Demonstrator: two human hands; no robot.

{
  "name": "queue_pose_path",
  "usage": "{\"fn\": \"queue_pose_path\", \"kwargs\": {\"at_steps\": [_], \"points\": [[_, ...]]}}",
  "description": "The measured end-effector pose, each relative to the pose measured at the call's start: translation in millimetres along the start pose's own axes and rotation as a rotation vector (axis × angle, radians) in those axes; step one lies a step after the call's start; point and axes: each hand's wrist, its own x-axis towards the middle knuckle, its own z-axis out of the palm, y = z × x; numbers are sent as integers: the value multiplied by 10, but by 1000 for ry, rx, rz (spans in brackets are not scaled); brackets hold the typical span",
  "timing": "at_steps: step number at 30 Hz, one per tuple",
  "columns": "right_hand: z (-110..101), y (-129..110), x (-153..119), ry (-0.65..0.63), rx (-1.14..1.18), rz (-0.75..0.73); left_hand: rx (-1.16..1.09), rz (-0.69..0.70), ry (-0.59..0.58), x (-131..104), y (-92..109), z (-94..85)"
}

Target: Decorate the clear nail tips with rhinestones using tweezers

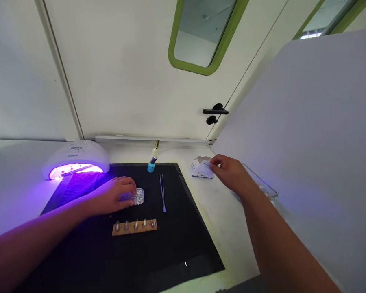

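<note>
My left hand (pixel 117 195) is closed round the left part of a small clear compartment case (pixel 139 196) on the black mat. At the right, my right hand (pixel 227 171) pinches a small white packet (pixel 205 168) over an open white box (pixel 195 166). Below the case lies an orange-brown strip (pixel 134 227) with several nail tips standing on it. Silver tweezers (pixel 162 193) rest right of the case, and a blue bottle (pixel 151 165) with a dark cap stands behind them.
A white lamp (pixel 79 154) glows purple at the left over a crinkled cloth (pixel 81 187). Another bottle with a gold cap (pixel 156 146) stands at the back. Beside my right forearm is a clear tray (pixel 262 183), partly hidden. A white partition (pixel 317 134) rises at the right.
</note>
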Motion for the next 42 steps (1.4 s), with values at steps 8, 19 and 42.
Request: {"fn": "queue_pose_path", "kwargs": {"at_steps": [8, 19, 42], "points": [[471, -850, -513, -219, 397, -428, -120, -105, 170, -131, 443, -591], [516, -1699, -1082, -266, 543, -876, -327, -122, 341, -522, 1067, -269], [581, -1441, -1010, -178, 584, -1106, -473, -95, 376, -432, 1142, -220]]}}
